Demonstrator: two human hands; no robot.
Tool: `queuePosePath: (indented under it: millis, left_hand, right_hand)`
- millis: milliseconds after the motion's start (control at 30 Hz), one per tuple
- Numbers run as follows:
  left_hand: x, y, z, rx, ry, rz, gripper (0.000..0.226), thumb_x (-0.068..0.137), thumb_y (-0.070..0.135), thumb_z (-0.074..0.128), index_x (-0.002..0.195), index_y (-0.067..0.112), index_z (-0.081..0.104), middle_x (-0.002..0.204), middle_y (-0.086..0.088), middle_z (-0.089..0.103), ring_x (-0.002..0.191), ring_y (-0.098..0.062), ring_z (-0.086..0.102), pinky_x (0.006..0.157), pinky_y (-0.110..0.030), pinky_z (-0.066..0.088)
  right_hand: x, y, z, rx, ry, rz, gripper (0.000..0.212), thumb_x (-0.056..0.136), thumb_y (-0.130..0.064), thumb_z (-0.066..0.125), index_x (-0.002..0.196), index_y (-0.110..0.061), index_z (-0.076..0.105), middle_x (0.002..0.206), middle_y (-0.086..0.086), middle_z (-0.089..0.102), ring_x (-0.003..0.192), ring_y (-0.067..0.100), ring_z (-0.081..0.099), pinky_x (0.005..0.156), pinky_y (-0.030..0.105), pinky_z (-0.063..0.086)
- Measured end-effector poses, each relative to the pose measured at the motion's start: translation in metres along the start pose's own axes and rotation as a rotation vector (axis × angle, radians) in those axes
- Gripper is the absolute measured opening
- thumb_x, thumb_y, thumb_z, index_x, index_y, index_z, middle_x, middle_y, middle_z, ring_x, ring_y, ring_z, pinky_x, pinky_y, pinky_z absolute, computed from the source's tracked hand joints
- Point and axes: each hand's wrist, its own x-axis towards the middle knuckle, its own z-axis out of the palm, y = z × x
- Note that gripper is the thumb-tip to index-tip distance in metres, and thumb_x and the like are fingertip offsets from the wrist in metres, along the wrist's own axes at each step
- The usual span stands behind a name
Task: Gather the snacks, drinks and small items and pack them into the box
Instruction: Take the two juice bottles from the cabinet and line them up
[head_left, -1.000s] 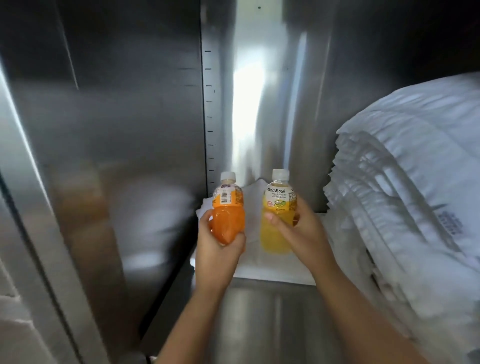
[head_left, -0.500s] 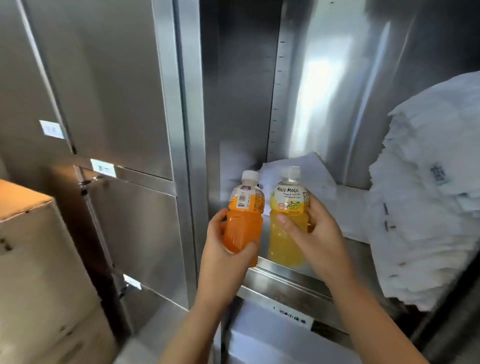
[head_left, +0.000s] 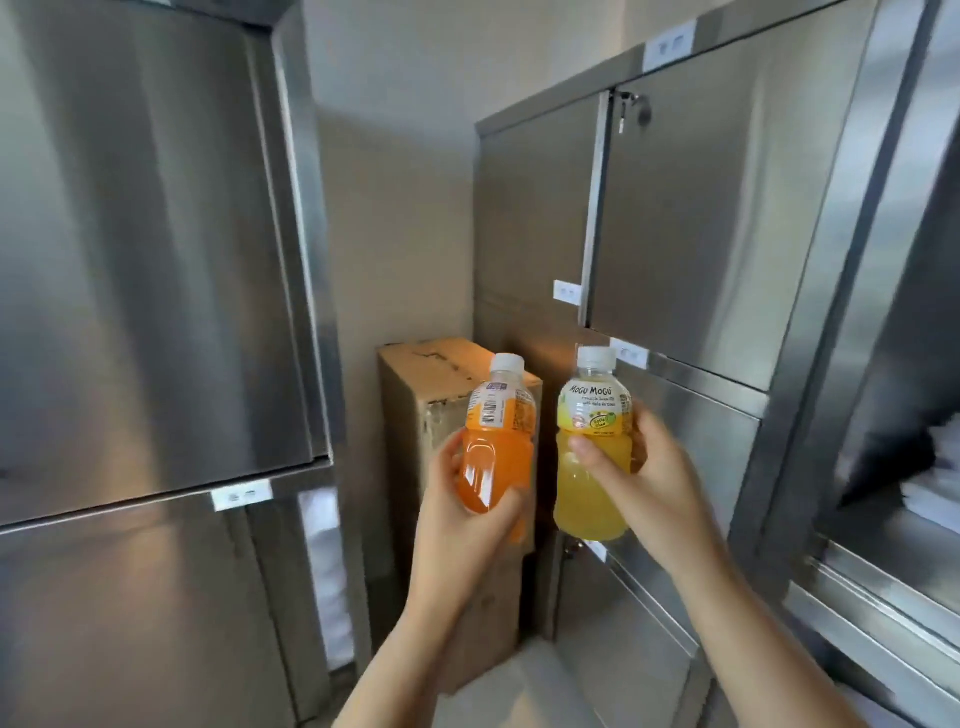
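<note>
Gripping the orange bottle (head_left: 497, 441) in my left hand (head_left: 462, 530) and the yellow bottle (head_left: 589, 501) in my right hand (head_left: 660, 499), both upright before the steel cabinets (head_left: 675, 208); two drinks gathered, packing seemingly still ahead.

both forearms are raised side by side, the left hand (head_left: 457, 525) curled round an orange bottle (head_left: 500, 436), the right hand (head_left: 652, 499) round a yellow bottle (head_left: 592, 415).

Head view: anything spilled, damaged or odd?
No spill: orange bottle in the left hand and yellow bottle in the right hand are capped and roughly upright. Only the cardboard box behind them looks scuffed, with a ragged tear across its top.
</note>
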Motion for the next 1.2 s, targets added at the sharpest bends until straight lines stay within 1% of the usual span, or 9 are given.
queuePosePath:
  millis: [133,200,300,433,567,700,800,1000,1200]
  left_hand:
    - [-0.022,0.017,-0.126,0.057,0.165,-0.035,0.057,0.074,0.021,0.076,0.115,0.042,0.043,0.107,0.021,0.055,0.09,0.008,0.059,0.06,-0.012,0.05]
    - [-0.041,0.03,-0.203,0.104,0.267,-0.021,0.055,0.075,0.016,0.075,0.115,0.04,0.044,0.102,0.02,0.059,0.087,0.007,0.061,0.06,-0.014,0.051]
    - [-0.077,0.047,-0.316,0.177,0.44,-0.021,0.051,0.077,0.013,0.074,0.112,0.038,0.047,0.091,0.018,0.064,0.081,0.003,0.064,0.057,-0.02,0.053]
    - [-0.127,0.076,-0.444,0.268,0.646,-0.033,0.048,0.076,0.02,0.074,0.11,0.042,0.047,0.092,0.016,0.065,0.08,0.0,0.065,0.064,-0.028,0.057]
    - [-0.165,0.088,-0.536,0.312,0.811,-0.041,0.049,0.078,0.019,0.073,0.107,0.047,0.045,0.093,0.019,0.063,0.08,0.007,0.062,0.057,-0.015,0.051]
    - [-0.184,0.084,-0.598,0.314,0.906,-0.091,0.053,0.065,0.035,0.073,0.107,0.05,0.045,0.101,0.017,0.059,0.084,0.004,0.062,0.065,-0.026,0.056]
    - [-0.18,0.067,-0.641,0.323,0.974,-0.101,0.053,0.062,0.038,0.072,0.104,0.054,0.045,0.097,0.022,0.059,0.085,0.006,0.06,0.062,-0.022,0.054]
    - [-0.113,0.025,-0.726,0.315,0.987,-0.118,0.055,0.063,0.032,0.074,0.108,0.045,0.046,0.106,0.011,0.058,0.086,0.004,0.062,0.062,-0.021,0.053]
    - [-0.003,-0.013,-0.808,0.348,0.916,-0.169,0.052,0.076,0.014,0.074,0.104,0.045,0.043,0.099,0.016,0.056,0.076,0.012,0.059,0.055,-0.015,0.05]
  right_hand:
    - [-0.018,-0.054,0.117,0.143,-0.138,-0.035,0.053,0.074,-0.058,0.064,0.123,-0.041,0.05,0.107,-0.024,0.064,0.094,-0.011,0.059,0.069,0.005,0.047]
    - [-0.036,-0.087,0.192,0.25,-0.232,-0.024,0.057,0.074,-0.054,0.065,0.125,-0.033,0.051,0.109,-0.015,0.066,0.094,-0.006,0.062,0.073,0.012,0.051]
    - [-0.074,-0.141,0.303,0.331,-0.403,-0.051,0.057,0.074,-0.058,0.064,0.124,-0.035,0.052,0.105,-0.017,0.067,0.096,0.0,0.063,0.083,0.031,0.054]
    - [-0.127,-0.21,0.425,0.431,-0.557,-0.071,0.061,0.07,-0.061,0.065,0.125,-0.038,0.051,0.104,-0.022,0.066,0.095,-0.004,0.062,0.087,0.033,0.052]
    - [-0.168,-0.262,0.515,0.515,-0.727,-0.101,0.05,0.071,-0.06,0.068,0.116,-0.044,0.052,0.108,-0.017,0.066,0.1,0.005,0.062,0.089,0.039,0.052]
    - [-0.186,-0.292,0.584,0.543,-0.816,-0.161,0.05,0.074,-0.055,0.068,0.12,-0.039,0.052,0.104,-0.027,0.065,0.096,-0.006,0.061,0.085,0.02,0.05]
    - [-0.188,-0.299,0.637,0.535,-0.888,-0.179,0.049,0.077,-0.051,0.068,0.121,-0.039,0.051,0.104,-0.032,0.062,0.094,-0.011,0.06,0.074,0.004,0.045]
    - [-0.157,-0.288,0.748,0.515,-0.919,-0.161,0.05,0.075,-0.057,0.066,0.119,-0.039,0.052,0.105,-0.024,0.065,0.095,-0.006,0.061,0.08,0.02,0.048]
    - [-0.076,-0.268,0.852,0.502,-0.833,-0.085,0.047,0.074,-0.058,0.066,0.116,-0.043,0.051,0.102,-0.029,0.063,0.093,-0.01,0.06,0.075,0.016,0.044]
